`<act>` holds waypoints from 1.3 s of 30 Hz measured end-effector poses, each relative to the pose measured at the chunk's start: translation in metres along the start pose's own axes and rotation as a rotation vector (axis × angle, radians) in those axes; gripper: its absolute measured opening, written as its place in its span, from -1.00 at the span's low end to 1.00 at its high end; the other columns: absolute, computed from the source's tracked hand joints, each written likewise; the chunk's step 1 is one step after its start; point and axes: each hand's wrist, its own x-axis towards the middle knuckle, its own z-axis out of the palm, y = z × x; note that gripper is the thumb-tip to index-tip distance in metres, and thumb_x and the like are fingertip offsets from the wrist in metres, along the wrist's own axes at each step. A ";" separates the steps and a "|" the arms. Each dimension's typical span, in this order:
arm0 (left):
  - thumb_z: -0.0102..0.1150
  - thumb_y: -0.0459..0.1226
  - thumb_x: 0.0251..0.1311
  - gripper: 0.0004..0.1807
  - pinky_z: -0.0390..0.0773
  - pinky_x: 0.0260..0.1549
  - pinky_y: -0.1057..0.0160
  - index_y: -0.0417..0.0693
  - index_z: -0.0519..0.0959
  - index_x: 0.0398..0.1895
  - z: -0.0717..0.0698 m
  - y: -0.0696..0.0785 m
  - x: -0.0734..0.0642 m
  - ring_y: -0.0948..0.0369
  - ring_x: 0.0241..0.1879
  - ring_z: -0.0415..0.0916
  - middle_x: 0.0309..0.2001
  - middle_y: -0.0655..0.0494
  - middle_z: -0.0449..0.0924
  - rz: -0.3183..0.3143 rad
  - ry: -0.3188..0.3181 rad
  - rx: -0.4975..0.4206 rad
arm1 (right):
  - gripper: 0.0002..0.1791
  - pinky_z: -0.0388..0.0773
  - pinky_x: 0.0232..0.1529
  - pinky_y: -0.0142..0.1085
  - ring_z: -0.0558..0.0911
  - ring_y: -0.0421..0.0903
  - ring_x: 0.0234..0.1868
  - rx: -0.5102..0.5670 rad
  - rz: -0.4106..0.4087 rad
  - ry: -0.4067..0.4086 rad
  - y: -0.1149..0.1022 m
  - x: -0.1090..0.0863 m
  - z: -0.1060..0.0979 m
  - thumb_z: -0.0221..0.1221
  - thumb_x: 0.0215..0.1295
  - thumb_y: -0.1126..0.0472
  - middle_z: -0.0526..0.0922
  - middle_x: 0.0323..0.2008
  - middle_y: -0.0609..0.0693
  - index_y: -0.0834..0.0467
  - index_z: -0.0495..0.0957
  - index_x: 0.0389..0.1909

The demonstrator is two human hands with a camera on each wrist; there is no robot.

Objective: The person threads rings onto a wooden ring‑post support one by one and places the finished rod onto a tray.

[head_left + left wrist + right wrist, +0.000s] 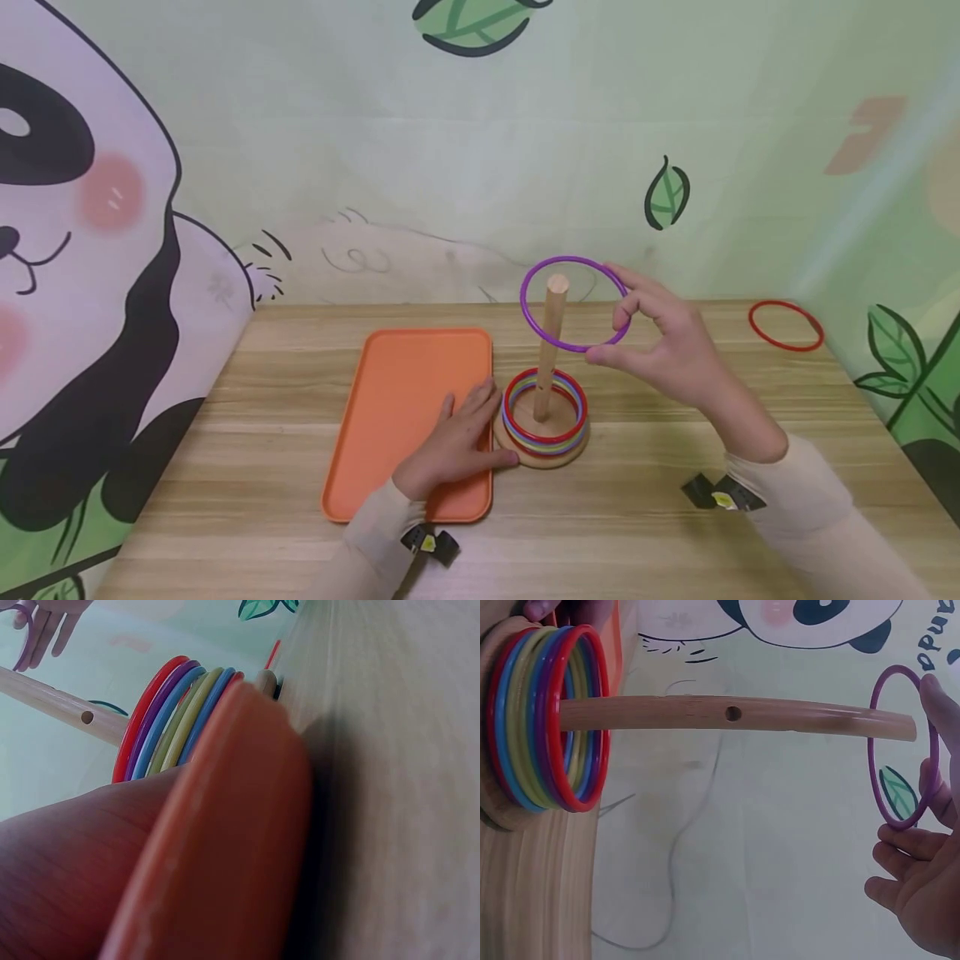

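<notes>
My right hand (pixel 671 342) pinches a thin purple ring (pixel 523 302) between thumb and fingers. The ring is around the top of an upright wooden post (pixel 553 312), whose tip pokes through it in the right wrist view. Round the foot of the post lies a stack of coloured rings (pixel 536 720), red, purple, blue and yellow-green, on a round wooden base (pixel 551 463). Spread flat, my left hand (pixel 461 442) rests on the right side of an orange tray (pixel 405 392), with thumb and fingertips at the base's edge.
A single red ring (pixel 795 348) lies on the wood-grain table (pixel 645 533) at the back right. Behind the table hangs a green backdrop (pixel 360 150) printed with a panda and leaves.
</notes>
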 end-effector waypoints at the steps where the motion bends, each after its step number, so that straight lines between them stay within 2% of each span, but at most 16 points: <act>1: 0.32 0.24 0.31 0.15 -0.44 0.55 -0.29 -0.18 0.01 0.70 0.000 0.000 0.000 0.02 0.70 -0.26 0.72 -0.09 -0.22 -0.001 -0.001 0.001 | -0.50 0.33 0.44 -0.29 0.45 0.22 0.47 -0.001 0.000 -0.006 0.000 -0.001 0.001 0.67 -0.20 0.42 0.56 0.38 0.26 0.13 0.48 -0.45; 10: 0.32 0.23 0.31 0.14 -0.45 0.55 -0.29 -0.18 0.01 0.71 -0.001 0.001 0.000 0.00 0.69 -0.24 0.72 -0.10 -0.21 0.002 0.000 -0.009 | -0.49 0.35 0.47 -0.17 0.48 0.25 0.45 -0.034 -0.029 -0.041 0.005 -0.007 0.010 0.68 -0.19 0.38 0.57 0.36 0.26 0.03 0.48 -0.46; 17: 0.34 0.22 0.31 0.13 -0.45 0.55 -0.30 -0.20 0.04 0.70 -0.002 0.001 0.001 -0.03 0.69 -0.23 0.71 -0.12 -0.18 0.007 0.005 0.002 | -0.52 0.34 0.39 0.31 0.44 0.29 0.47 -0.023 0.031 -0.074 0.008 -0.015 0.017 0.68 -0.12 0.34 0.53 0.41 0.26 0.03 0.49 -0.46; 19: 0.34 0.22 0.31 0.13 -0.45 0.55 -0.29 -0.20 0.04 0.70 -0.002 0.001 0.001 -0.03 0.69 -0.23 0.71 -0.12 -0.18 0.005 0.003 0.005 | -0.52 0.36 0.38 0.31 0.45 0.29 0.46 -0.026 0.034 -0.083 0.010 -0.017 0.018 0.67 -0.12 0.34 0.53 0.41 0.25 0.01 0.48 -0.45; 25: 0.34 0.21 0.31 0.13 -0.45 0.54 -0.30 -0.20 0.04 0.70 -0.002 0.001 0.000 -0.03 0.69 -0.23 0.71 -0.12 -0.19 0.003 0.002 -0.004 | -0.53 0.42 0.37 0.15 0.49 0.28 0.42 -0.037 0.016 -0.106 0.015 -0.026 0.024 0.67 -0.10 0.33 0.54 0.40 0.24 -0.01 0.49 -0.46; 33: 0.32 0.22 0.32 0.13 -0.45 0.54 -0.30 -0.17 0.02 0.70 -0.002 0.002 0.000 -0.03 0.69 -0.24 0.71 -0.10 -0.20 0.004 -0.002 -0.001 | -0.56 0.37 0.34 0.36 0.46 0.37 0.42 -0.028 0.076 -0.143 0.020 -0.038 0.031 0.66 -0.06 0.31 0.51 0.41 0.27 -0.01 0.51 -0.48; 39: 0.33 0.22 0.31 0.13 -0.44 0.54 -0.32 -0.17 0.04 0.70 -0.002 0.003 0.000 -0.03 0.69 -0.23 0.71 -0.11 -0.18 0.005 0.006 -0.013 | -0.59 0.33 0.36 0.39 0.42 0.41 0.44 -0.045 0.128 -0.187 0.024 -0.046 0.037 0.64 0.01 0.25 0.48 0.43 0.31 -0.03 0.51 -0.47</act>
